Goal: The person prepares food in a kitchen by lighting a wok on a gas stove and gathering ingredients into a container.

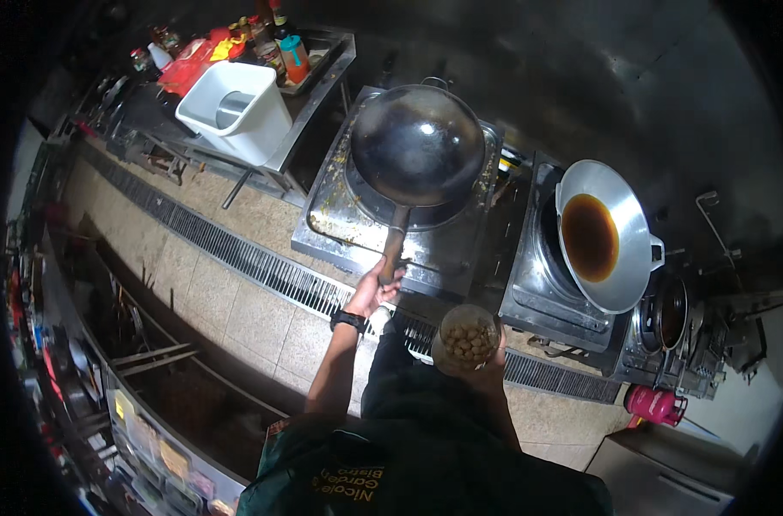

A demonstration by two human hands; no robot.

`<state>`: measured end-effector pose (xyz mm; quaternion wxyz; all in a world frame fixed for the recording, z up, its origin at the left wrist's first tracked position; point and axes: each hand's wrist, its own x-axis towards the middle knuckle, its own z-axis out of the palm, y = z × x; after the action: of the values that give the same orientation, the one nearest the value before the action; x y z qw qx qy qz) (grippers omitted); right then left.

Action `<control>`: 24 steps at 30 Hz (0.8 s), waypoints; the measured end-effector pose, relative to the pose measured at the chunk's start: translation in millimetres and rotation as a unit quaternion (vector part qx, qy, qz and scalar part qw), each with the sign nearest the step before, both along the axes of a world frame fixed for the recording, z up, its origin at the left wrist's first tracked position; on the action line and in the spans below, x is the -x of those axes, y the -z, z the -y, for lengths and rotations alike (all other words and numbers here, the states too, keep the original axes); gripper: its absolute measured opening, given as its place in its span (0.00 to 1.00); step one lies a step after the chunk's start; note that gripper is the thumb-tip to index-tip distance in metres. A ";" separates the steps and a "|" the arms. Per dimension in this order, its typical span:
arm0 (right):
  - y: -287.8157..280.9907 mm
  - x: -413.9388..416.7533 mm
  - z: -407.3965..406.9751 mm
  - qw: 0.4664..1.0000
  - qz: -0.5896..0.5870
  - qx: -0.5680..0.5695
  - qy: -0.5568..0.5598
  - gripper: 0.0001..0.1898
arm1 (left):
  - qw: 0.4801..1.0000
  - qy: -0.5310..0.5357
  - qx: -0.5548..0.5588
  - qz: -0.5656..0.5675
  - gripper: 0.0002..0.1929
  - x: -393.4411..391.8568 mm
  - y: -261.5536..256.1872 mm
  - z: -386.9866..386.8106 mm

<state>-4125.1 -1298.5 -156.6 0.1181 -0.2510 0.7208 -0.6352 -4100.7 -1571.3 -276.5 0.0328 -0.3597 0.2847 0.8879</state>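
Observation:
A dark wok (417, 145) rests on the middle burner, and its rounded inner or outer face cannot be settled for certain. Its wooden handle (394, 248) points towards me. My left hand (370, 293), with a black watch on the wrist, is at the handle's end, thumb on one side and fingers curled loosely around the other. In front of my body, my right hand (498, 355) holds a clear round tub (467, 338). Small, round, light-brown pieces of food lie inside the tub; I cannot tell their kind.
On the right burner, a large metal wok (639, 258) contains dark brown liquid (590, 238). A white plastic bin (262, 132) stands on the left table near bottles and a teal-lidded jar (294, 58). A floor drain grate (243, 255) runs past the stove; a pink gas cylinder (652, 404) is at right.

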 end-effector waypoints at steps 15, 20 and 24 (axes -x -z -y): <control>-0.6 30.7 23.3 0.995 0.056 0.065 0.050 0.69 | 0.999 0.040 -0.030 -0.018 0.39 -28.3 47.2 10.0; -54.4 47.5 54.1 0.988 0.109 0.114 -0.006 0.64 | 0.870 0.116 0.434 0.203 0.28 -190.1 216.0 22.3; -55.4 76.3 41.9 0.994 0.076 0.070 0.047 0.67 | 0.596 0.625 0.466 0.194 0.19 -315.0 247.7 49.8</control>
<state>-4201.5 -1340.4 -101.1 0.1251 -0.1752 0.6745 -0.7062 -3785.8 -1621.2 -524.2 0.4621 -0.2244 0.8015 0.3060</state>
